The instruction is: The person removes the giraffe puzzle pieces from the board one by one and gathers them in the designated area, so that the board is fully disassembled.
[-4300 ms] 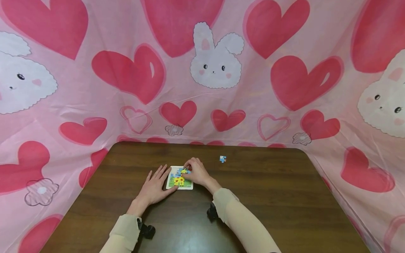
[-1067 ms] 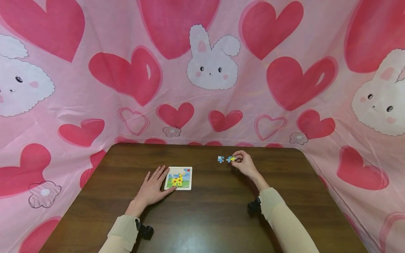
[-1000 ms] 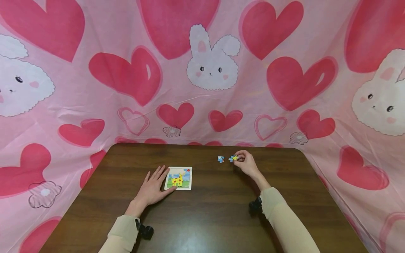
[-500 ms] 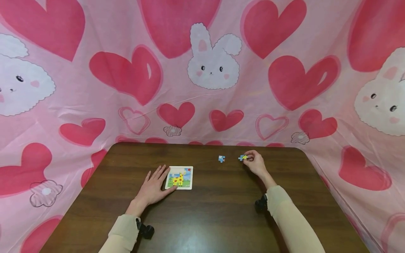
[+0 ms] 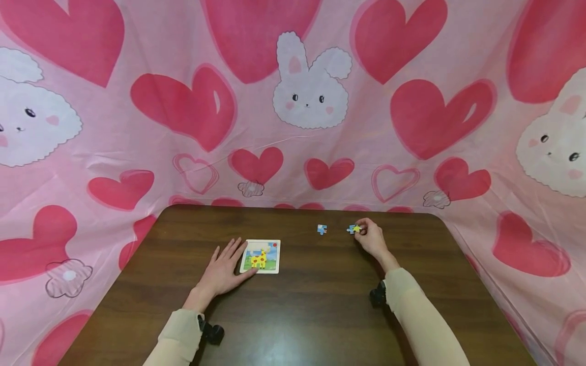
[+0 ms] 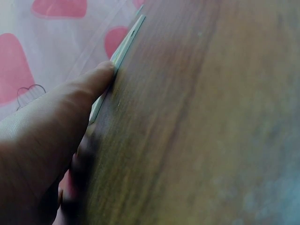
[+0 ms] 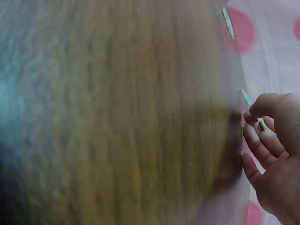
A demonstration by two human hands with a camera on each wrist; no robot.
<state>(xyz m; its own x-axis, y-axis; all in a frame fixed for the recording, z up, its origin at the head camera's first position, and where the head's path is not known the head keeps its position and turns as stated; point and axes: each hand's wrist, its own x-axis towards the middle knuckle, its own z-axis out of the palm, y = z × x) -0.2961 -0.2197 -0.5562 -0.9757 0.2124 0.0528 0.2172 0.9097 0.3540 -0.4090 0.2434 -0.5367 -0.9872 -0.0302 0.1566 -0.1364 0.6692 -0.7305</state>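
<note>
With fingers spread and straight, my left hand (image 5: 222, 269) rests at the left edge of a white-framed jigsaw puzzle board (image 5: 278, 255) picturing a yellow giraffe. Its thumb presses the near rim, as the left wrist view shows, with the board (image 6: 133, 33) seen edge-on. Farther back and to the right, my right hand (image 5: 376, 244) pinches a blue and yellow puzzle piece (image 5: 352, 229) between thumb and finger, low over the table. In the right wrist view part of that piece (image 7: 246, 97) sticks out past the thumb; the other fingers are loosely bent.
A second blue and white puzzle piece (image 5: 322, 229) lies to the left of the pinched one, apart from it. The dark wooden table (image 5: 293, 315) ends at a pink cloth backdrop (image 5: 334, 145) with hearts and rabbits. Each wrist carries a black camera (image 5: 212, 333).
My right hand has carried the blue and yellow piece from the board to the back right, past the loose piece, and slowed there. The left hand stays on the board.
</note>
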